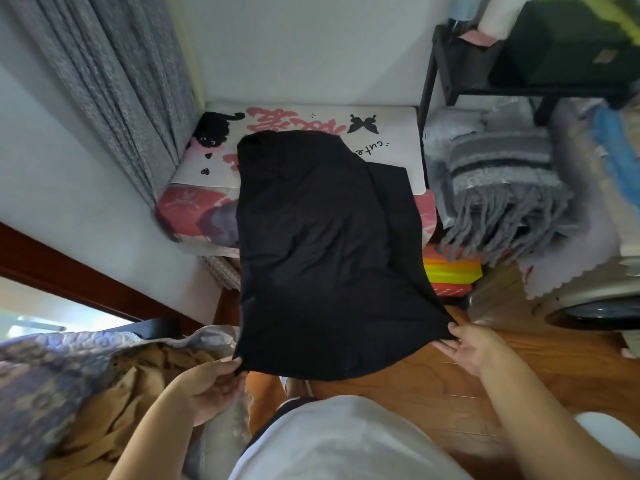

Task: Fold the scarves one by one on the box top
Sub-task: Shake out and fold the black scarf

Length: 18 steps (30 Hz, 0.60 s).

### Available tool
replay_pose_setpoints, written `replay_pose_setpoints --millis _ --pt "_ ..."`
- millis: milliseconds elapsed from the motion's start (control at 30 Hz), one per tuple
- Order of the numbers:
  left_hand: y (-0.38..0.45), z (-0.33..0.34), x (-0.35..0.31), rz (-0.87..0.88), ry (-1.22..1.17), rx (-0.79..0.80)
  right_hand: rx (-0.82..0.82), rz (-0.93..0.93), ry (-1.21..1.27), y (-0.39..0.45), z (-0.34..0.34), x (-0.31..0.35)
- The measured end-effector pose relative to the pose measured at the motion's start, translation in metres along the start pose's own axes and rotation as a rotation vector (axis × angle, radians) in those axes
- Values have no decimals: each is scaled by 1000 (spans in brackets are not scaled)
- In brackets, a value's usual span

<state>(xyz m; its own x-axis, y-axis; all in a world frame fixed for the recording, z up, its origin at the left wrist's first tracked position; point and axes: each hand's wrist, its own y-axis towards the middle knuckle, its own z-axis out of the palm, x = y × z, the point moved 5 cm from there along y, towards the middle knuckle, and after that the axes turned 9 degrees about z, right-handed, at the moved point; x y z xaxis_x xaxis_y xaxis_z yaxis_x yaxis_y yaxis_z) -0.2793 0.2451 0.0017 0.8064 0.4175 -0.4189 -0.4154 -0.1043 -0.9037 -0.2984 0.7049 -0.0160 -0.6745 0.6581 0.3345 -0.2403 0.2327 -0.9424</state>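
A black scarf (322, 251) stretches from the printed box top (391, 147) down toward me, its far end lying on the box and its near end lifted. My left hand (211, 386) pinches the near left corner. My right hand (474, 348) holds the near right corner, fingers spread around the edge. The box top is white with a black cat, a butterfly and pink lettering. A folded grey striped scarf (498, 174) with fringe lies on a pile to the right of the box.
A grey curtain (114, 81) hangs left of the box. A black shelf (485, 64) stands at the right above the pile. Yellow and red boxes (453, 271) sit below the pile. A patterned quilt (45, 375) and tan cloth (131, 410) lie at the lower left. The floor (554, 375) is wooden.
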Motion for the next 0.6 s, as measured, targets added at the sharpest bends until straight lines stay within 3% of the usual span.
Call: replay_pose_setpoints --millis 167,267,400,500,600 --pt "-16 11 -4 20 -107 64 -14 1 5 -9 1 3" --pt "-32 16 -41 161 -272 136 41 -1 26 -31 14 12" --pt "-99 58 -186 506 -523 305 353 -236 216 -112 77 122" --pt "-216 108 -331 830 -613 504 620 -601 212 -266 135 248" --pt "-365 137 -440 1163 -669 652 767 -917 196 -433 154 334"
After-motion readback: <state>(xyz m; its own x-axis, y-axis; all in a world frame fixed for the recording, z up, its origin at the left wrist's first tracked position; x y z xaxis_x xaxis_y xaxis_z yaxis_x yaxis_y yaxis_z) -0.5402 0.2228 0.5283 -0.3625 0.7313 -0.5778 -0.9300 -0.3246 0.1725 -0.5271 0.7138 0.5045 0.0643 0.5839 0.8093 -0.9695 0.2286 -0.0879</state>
